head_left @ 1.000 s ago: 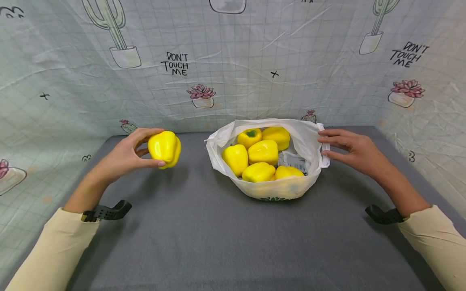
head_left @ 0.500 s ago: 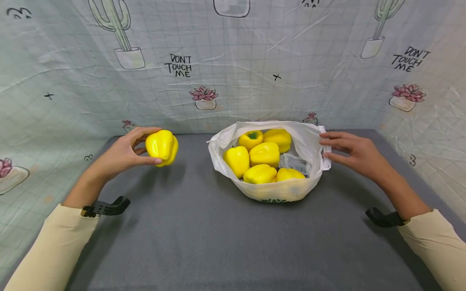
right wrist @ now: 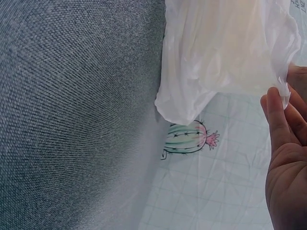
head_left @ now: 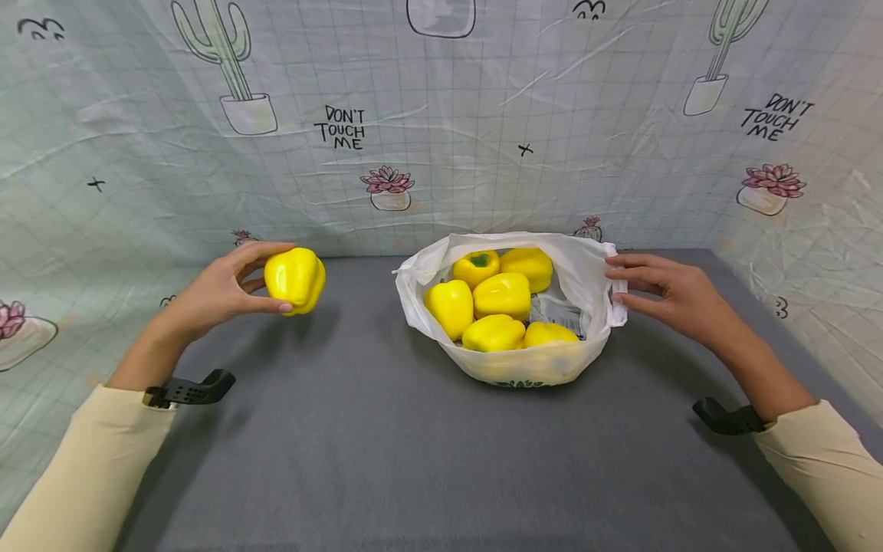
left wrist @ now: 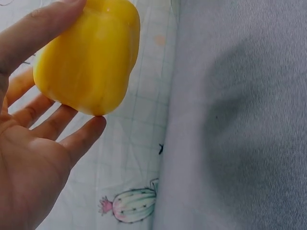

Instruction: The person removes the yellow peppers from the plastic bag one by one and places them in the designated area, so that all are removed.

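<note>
My left hand (head_left: 217, 290) holds a yellow bell pepper (head_left: 294, 280) between thumb and fingertips, raised over the left part of the table. The left wrist view shows the same bell pepper (left wrist: 88, 57) with fingers beneath it and the thumb across its near side. At the right edge of a white plastic bag (head_left: 534, 369), my right hand (head_left: 672, 295) pinches the folded rim. In the right wrist view, fingertips grip the thin film of the bag (right wrist: 216, 48). Several yellow peppers (head_left: 501, 296) lie inside the bag, one with its green stem end showing.
A dark grey cloth covers the table (head_left: 386, 460). Inside the bag, a clear wrapper with a printed label (head_left: 557, 313) lies beside the peppers. A pale curtain (head_left: 455, 115) printed with cacti rises behind the table and along both sides.
My left hand has drifted left with the bell pepper, farther from the bag. The right hand keeps its hold on the bag's rim. The head view has tilted slightly.
</note>
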